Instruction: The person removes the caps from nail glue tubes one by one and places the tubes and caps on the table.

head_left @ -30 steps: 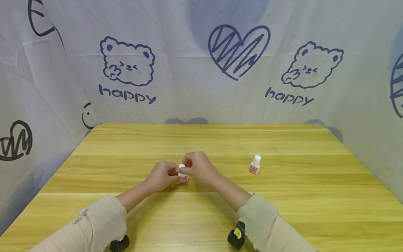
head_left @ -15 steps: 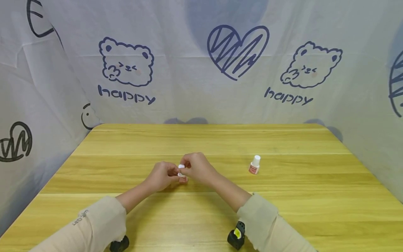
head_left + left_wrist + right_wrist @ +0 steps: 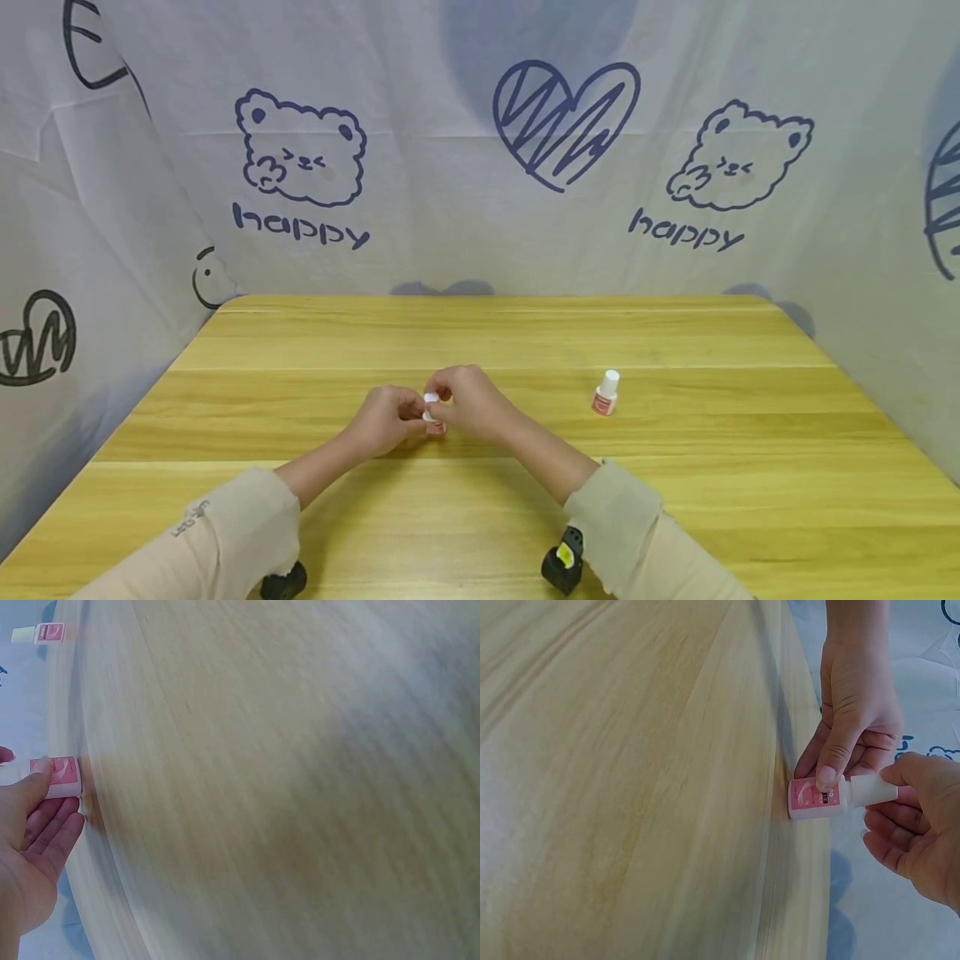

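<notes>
A small white bottle with a pink label (image 3: 807,796) stands on the wooden table left of centre, its base at the tabletop. My left hand (image 3: 386,421) grips the bottle's body, the thumb lying across the label in the right wrist view. The white cap (image 3: 875,790) sits on the bottle's neck. My right hand (image 3: 472,404) pinches that cap between thumb and fingers from the right. In the head view, fingers of both hands partly hide the bottle; the left wrist view shows its pink label (image 3: 66,771) beside the left thumb.
A second capped bottle of the same kind (image 3: 606,394) stands upright farther right on the wooden table (image 3: 480,517). White cloth (image 3: 435,217) with drawn bears and hearts hangs behind the table and at both sides.
My right hand has shifted very slightly left and toward me at the cap. The left hand keeps its grip, and the second bottle stays in place.
</notes>
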{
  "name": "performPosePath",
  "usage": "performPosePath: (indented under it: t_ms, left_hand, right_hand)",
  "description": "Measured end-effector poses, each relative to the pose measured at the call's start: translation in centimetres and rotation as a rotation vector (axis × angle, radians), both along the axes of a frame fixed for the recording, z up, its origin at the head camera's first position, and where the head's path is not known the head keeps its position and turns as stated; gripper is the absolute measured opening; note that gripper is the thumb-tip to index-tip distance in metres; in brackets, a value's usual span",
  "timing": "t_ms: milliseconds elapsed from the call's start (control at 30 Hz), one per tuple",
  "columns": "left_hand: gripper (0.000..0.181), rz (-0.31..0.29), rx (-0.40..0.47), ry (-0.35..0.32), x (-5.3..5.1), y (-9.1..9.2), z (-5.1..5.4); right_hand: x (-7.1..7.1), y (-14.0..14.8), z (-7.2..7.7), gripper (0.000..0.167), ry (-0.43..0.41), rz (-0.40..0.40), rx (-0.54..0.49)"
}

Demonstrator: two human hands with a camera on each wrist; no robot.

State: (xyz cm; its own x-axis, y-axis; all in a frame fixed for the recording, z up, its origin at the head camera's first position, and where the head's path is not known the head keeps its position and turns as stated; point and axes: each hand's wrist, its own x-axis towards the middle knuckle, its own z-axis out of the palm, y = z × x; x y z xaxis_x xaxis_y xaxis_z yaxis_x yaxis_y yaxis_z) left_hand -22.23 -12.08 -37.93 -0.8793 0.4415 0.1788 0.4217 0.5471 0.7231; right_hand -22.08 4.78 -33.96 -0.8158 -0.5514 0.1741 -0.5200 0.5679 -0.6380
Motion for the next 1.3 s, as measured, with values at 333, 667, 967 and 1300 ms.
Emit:
performPosePath:
  t_ms: [333,667,967,1300]
  left_hand:
    - [0.006,0.021,-0.015,0.007,0.11,0.0,0.1]
    - [0.008,0.024,-0.008,-0.004,0.05,0.01,0.07]
    - [0.008,0.013,-0.029,0.02,0.08,0.0,0.13]
    - [0.008,0.002,-0.02,0.002,0.02,0.0,0.13]
  right_hand:
    - [-0.12,-0.1,0.14,0.011,0.005,-0.085,-0.01]
    - [-0.23,-0.23,0.19,0.01,-0.014,-0.106,-0.018]
    - [-0.11,-0.09,0.36,0.004,-0.01,-0.062,-0.024]
    - [-0.28,0.01,0.69,0.005,-0.035,-0.045,0.017]
